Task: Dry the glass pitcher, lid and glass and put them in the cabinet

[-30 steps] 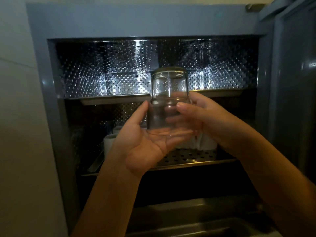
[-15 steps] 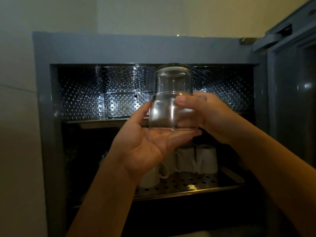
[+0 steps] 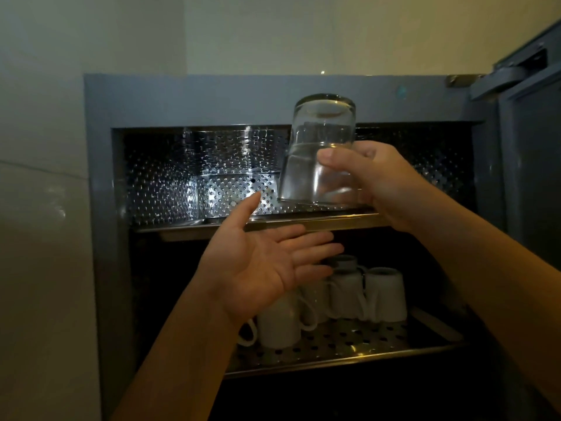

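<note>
A clear drinking glass point(image 3: 321, 141) is held upside down in front of the grey cabinet point(image 3: 194, 98), at the height of the upper perforated metal shelf point(image 3: 230, 192). My right hand point(image 3: 385, 183) grips its lower part from the right, thumb across the front. Below and left of the glass, my left hand point(image 3: 258, 268) lies palm up with straight fingers, apart from the glass and holding nothing. No pitcher or lid is in view.
Several white mugs point(image 3: 385, 296) stand upside down on the lower perforated shelf point(image 3: 349, 344). The cabinet door point(image 3: 534, 165) stands open at the right. A pale wall point(image 3: 39, 238) borders the cabinet on the left.
The glass has risen toward the upper shelf in my right hand. My left hand has come off the glass's rim and dropped below it, palm open.
</note>
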A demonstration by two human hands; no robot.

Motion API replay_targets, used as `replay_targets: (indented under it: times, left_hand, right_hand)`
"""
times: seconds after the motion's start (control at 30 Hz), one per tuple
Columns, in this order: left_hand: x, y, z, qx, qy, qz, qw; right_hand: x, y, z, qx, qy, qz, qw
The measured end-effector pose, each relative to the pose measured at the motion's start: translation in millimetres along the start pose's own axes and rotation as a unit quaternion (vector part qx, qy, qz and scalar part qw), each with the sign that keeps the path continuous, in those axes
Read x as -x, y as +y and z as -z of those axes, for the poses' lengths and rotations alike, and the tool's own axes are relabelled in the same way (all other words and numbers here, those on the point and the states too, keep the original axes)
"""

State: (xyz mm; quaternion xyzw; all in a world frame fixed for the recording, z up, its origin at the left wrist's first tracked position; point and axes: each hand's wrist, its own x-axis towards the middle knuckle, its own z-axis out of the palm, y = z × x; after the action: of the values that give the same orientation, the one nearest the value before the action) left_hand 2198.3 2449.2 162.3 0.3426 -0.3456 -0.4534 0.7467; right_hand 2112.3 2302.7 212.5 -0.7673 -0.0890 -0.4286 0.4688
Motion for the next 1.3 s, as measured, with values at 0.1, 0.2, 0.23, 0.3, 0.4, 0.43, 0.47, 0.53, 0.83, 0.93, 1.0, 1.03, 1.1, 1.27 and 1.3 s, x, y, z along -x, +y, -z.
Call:
replay_targets:
  times: [0.1,0.2,0.23,0.3,0.4,0.43,0.47,0.53,0.83,0.93,1.0,1.03,1.1,1.27,1.3]
  left_hand:
    - [1.0,2.5,6.9,-0.002,0.006,0.000,1.000]
    - [5.5,5.5,12.3,-0.003,0.012,-0.002,1.000]
    - [7.6,6.5,13.8,-0.002,0.012,-0.003,1.000]
    - [10.7,8.3,16.9,-0.005,0.014,-0.007,1.000]
    - [12.7,10.0,21.9,-0.006,0.020,-0.012,1.000]
    - [12.9,10.1,23.2,-0.005,0.021,-0.013,1.000]
    - [12.8,10.2,24.6,-0.003,0.022,-0.013,1.000]
    - [12.7,9.6,27.0,-0.001,0.023,-0.014,1.000]
    - [10.0,7.5,28.5,-0.004,0.025,-0.016,1.000]
    - [10.7,7.0,29.4,-0.004,0.025,-0.017,1.000]
    - [10.7,6.7,30.6,-0.003,0.023,-0.017,1.000]
    - [10.6,6.5,31.4,-0.002,0.022,-0.018,1.000]
    - [10.2,5.9,32.7,-0.002,0.021,-0.018,1.000]
    - [9.2,4.8,35.2,-0.001,0.022,-0.016,1.000]
    - [9.0,4.6,35.7,0.000,0.023,-0.016,1.000]
  right_hand:
    - [-6.7,8.1,-6.6,0.025,0.014,-0.020,0.999]
    - [-16.5,17.7,-12.7,0.052,0.043,-0.041,0.997]
    - [-19.6,19.7,-14.9,0.059,0.051,-0.049,0.996]
    - [-25.7,23.3,-18.7,0.079,0.062,-0.062,0.993]
    - [-34.2,29.8,-23.9,0.133,0.072,-0.069,0.986]
    - [-36.7,31.7,-25.5,0.151,0.075,-0.069,0.983]
    - [-39.2,33.3,-27.5,0.167,0.078,-0.070,0.980]
    - [-44.9,36.5,-30.0,0.193,0.081,-0.072,0.975]
    - [-62.1,50.2,-33.7,0.234,0.065,-0.090,0.966]
    - [-66.3,53.4,-36.4,0.233,0.069,-0.099,0.965]
    - [-67.9,55.3,-39.5,0.234,0.065,-0.105,0.964]
    - [-68.7,56.2,-40.6,0.235,0.062,-0.106,0.964]
    - [-69.3,56.7,-42.4,0.239,0.058,-0.105,0.963]
    - [-68.1,54.1,-44.3,0.261,0.048,-0.109,0.958]
    - [-67.6,54.0,-44.3,0.263,0.046,-0.112,0.957]
